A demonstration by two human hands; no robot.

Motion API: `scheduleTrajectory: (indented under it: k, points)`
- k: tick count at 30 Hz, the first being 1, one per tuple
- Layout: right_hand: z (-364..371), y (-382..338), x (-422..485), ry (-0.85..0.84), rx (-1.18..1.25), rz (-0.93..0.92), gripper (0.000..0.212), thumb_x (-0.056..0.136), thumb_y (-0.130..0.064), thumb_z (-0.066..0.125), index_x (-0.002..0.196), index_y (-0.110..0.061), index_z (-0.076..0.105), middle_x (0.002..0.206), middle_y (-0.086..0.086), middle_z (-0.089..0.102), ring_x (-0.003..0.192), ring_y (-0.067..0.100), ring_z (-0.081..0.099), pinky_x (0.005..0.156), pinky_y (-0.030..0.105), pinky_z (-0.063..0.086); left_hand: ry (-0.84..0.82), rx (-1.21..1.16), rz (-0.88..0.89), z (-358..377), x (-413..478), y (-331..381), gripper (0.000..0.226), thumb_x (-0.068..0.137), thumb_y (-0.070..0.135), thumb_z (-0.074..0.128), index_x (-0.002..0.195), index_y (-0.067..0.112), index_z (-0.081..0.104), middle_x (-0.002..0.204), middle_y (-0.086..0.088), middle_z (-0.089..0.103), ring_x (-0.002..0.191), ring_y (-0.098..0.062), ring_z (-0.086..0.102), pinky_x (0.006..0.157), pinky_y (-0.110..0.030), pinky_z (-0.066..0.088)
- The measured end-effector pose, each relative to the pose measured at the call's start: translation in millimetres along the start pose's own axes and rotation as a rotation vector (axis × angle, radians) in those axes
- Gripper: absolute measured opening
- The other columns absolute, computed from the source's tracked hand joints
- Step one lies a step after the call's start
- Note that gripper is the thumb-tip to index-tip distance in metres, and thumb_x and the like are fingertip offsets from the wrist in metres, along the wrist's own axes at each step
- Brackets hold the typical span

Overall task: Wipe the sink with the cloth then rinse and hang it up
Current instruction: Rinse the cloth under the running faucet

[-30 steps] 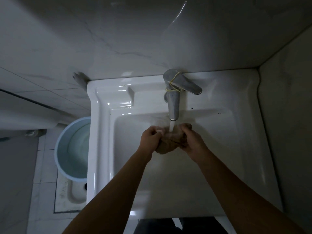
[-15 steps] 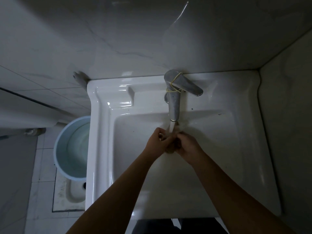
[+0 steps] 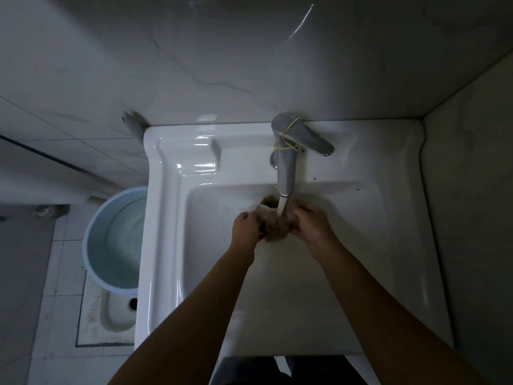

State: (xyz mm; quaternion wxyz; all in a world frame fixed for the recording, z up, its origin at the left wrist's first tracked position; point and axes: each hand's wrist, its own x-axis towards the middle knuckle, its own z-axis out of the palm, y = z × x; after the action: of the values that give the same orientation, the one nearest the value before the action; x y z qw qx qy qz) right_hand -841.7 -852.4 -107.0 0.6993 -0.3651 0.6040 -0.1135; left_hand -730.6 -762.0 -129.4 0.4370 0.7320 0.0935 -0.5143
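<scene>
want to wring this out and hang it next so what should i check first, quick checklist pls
1. Grip: left hand and right hand both hold the cloth: ok.
2. Cloth sits under the water stream: ok.
3. Cloth rinsed clean: cannot tell, it is dim and bunched.
4. Flow from the faucet stopped: not ok, water runs.
5. Hanging spot picked: cannot tell, none shows clearly.

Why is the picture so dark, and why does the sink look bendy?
Head view: the room is dim, with glare on the sink's left rim; the wide-angle lens bows its edges; the cloth under the tap looks blurry.
</scene>
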Motion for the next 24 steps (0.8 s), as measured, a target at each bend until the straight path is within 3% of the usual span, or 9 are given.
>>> scheduleTrajectory:
  k: [2, 5, 7, 11, 14, 16, 19, 22, 24]
  points:
    - [-10.1, -5.3, 3.3, 0.04, 0.058, 0.001, 0.021, 0.098, -0.009, 0.051, 0.091, -0.016, 0.069, 0.095, 0.013, 0.073, 0.08, 0.023, 0.07, 0.065, 0.036, 0.06, 0.045, -0.081, -0.048, -7.3, 7.9, 3.5, 0.028, 0.1, 0.013, 0.045, 0.118, 0.001, 0.062, 0.111, -0.017, 0.07, 0.098, -0.031, 0.071, 0.084, -0.042, 0.062]
    - [-18.6, -9.2, 8.9, 0.035, 0.226, 0.101, 0.027, 0.102, -0.013, 0.048, 0.076, -0.014, 0.056, 0.063, 0.004, 0.053, 0.049, 0.012, 0.053, 0.041, 0.022, 0.043, 0.044, -0.187, -0.111, -16.7, 12.5, 6.6, 0.034, 0.1, 0.01, 0.038, 0.12, -0.001, 0.063, 0.113, -0.023, 0.072, 0.099, -0.037, 0.073, 0.08, -0.045, 0.063]
    - [-16.8, -8.5, 10.6, -0.016, 0.338, 0.192, 0.032, 0.103, -0.019, 0.048, 0.072, -0.016, 0.05, 0.059, 0.002, 0.045, 0.045, 0.012, 0.044, 0.041, 0.021, 0.038, 0.04, -0.237, -0.127, -18.6, 9.4, 7.4, 0.036, 0.102, 0.01, 0.035, 0.121, -0.002, 0.063, 0.116, -0.023, 0.071, 0.103, -0.038, 0.071, 0.083, -0.047, 0.062]
    - [-14.9, -4.6, 9.4, -0.066, 0.431, 0.305, 0.033, 0.099, -0.033, 0.054, 0.071, -0.016, 0.062, 0.066, 0.004, 0.06, 0.053, 0.018, 0.057, 0.047, 0.02, 0.043, -0.047, -0.528, -0.223, -15.8, 6.4, 3.2, 0.042, 0.102, 0.01, 0.03, 0.129, -0.006, 0.059, 0.134, -0.025, 0.063, 0.12, -0.037, 0.062, 0.108, -0.052, 0.048]
    - [-18.2, -1.3, 10.2, -0.073, 0.337, 0.289, 0.036, 0.098, -0.036, 0.056, 0.077, -0.011, 0.071, 0.069, 0.005, 0.072, 0.056, 0.018, 0.067, 0.052, 0.023, 0.053, -0.205, -0.731, -0.345, -6.4, 0.4, 3.7, 0.048, 0.106, 0.033, 0.033, 0.118, -0.002, 0.063, 0.128, -0.024, 0.065, 0.112, -0.036, 0.063, 0.108, -0.049, 0.046]
    - [-17.1, 8.8, 13.8, -0.04, 0.211, 0.255, 0.033, 0.092, -0.038, 0.065, 0.095, -0.007, 0.076, 0.082, 0.008, 0.077, 0.067, 0.02, 0.071, 0.062, 0.027, 0.058, -0.321, -0.687, -0.344, -0.9, -5.5, 8.6, 0.049, 0.101, 0.042, 0.047, 0.117, 0.0, 0.066, 0.12, -0.021, 0.069, 0.101, -0.035, 0.069, 0.093, -0.047, 0.053]
    - [-12.4, 21.8, 16.2, 0.006, 0.132, 0.291, 0.038, 0.087, -0.037, 0.073, 0.112, -0.009, 0.071, 0.099, 0.01, 0.073, 0.092, 0.027, 0.07, 0.076, 0.038, 0.059, -0.409, -0.501, -0.235, 3.9, -8.8, 10.3, 0.024, 0.098, 0.024, 0.053, 0.102, 0.004, 0.066, 0.1, -0.016, 0.068, 0.085, -0.029, 0.068, 0.083, -0.039, 0.053]
    - [-1.6, 25.0, 15.4, -0.061, 0.094, 0.28, 0.02, 0.091, -0.02, 0.068, 0.105, -0.005, 0.071, 0.096, 0.016, 0.072, 0.08, 0.031, 0.071, 0.058, 0.035, 0.057, -0.391, -0.362, -0.112, 4.3, -4.7, 6.2, 0.007, 0.093, 0.015, 0.058, 0.088, 0.01, 0.058, 0.085, -0.012, 0.059, 0.077, -0.025, 0.061, 0.073, -0.036, 0.051]
    - [2.4, 25.4, 18.1, 0.015, -0.061, 0.119, 0.007, 0.087, -0.005, 0.067, 0.091, -0.009, 0.072, 0.091, 0.015, 0.073, 0.082, 0.031, 0.071, 0.065, 0.037, 0.059, -0.279, -0.276, 0.006, 0.0, -1.1, 4.8, 0.009, 0.089, 0.012, 0.063, 0.094, 0.006, 0.061, 0.088, -0.014, 0.061, 0.081, -0.027, 0.061, 0.074, -0.039, 0.054]
